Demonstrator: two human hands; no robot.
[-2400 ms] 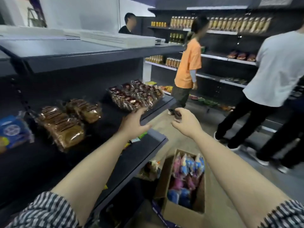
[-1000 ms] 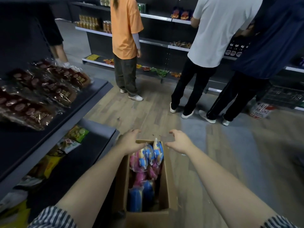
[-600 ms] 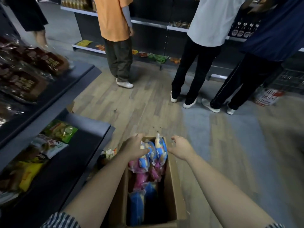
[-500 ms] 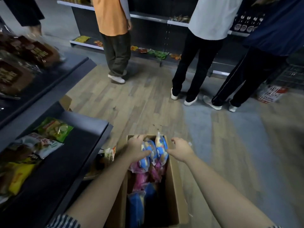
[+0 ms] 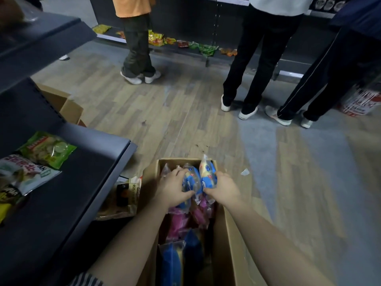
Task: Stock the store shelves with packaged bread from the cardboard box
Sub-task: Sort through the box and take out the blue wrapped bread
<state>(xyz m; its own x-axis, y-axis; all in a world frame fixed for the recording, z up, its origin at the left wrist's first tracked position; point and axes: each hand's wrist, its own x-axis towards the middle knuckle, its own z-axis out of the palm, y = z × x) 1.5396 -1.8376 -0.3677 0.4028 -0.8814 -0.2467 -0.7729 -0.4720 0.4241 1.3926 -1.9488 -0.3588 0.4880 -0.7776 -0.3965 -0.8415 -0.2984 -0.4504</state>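
An open cardboard box [image 5: 228,240] stands on the floor below me, packed with blue and pink bread packets. Two blue packets stand upright at its far end. My left hand [image 5: 172,187] grips the left blue bread packet [image 5: 191,179], fingers curled over its top. My right hand [image 5: 223,187] grips the right blue bread packet [image 5: 208,174] from the right side. Pink packets [image 5: 179,221] and more blue ones [image 5: 172,265] lie deeper in the box.
A dark shelf [image 5: 78,182] juts out on my left with green [image 5: 48,149] and white snack bags on it. Another cardboard box [image 5: 66,106] sits behind it. Three people stand at the far shelving; the nearest legs [image 5: 259,65] are about a step beyond the box.
My view dropped from the shelf to the box. Both hands moved from the box's far rim onto the two upright blue packets and closed round them.
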